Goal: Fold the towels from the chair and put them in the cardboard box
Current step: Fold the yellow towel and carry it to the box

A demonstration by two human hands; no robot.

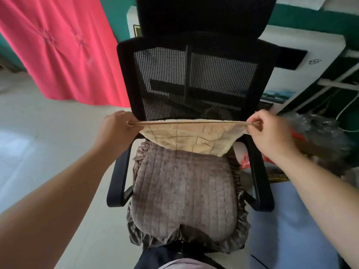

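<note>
Head view shows no writing that can be read: a red-and-white label [246, 162] beside the chair's [194, 78] right armrest is too blurred to make out. Left hand [116, 129] and right hand [269, 131] each pinch an upper corner of a cream checked towel [191, 136], stretched taut in front of the mesh back, its lower edge sagging onto the grey quilted seat cushion [184, 191]. Clutter [318, 133] at right is blurred. A pink curtain [64, 51] hangs at left.
</note>
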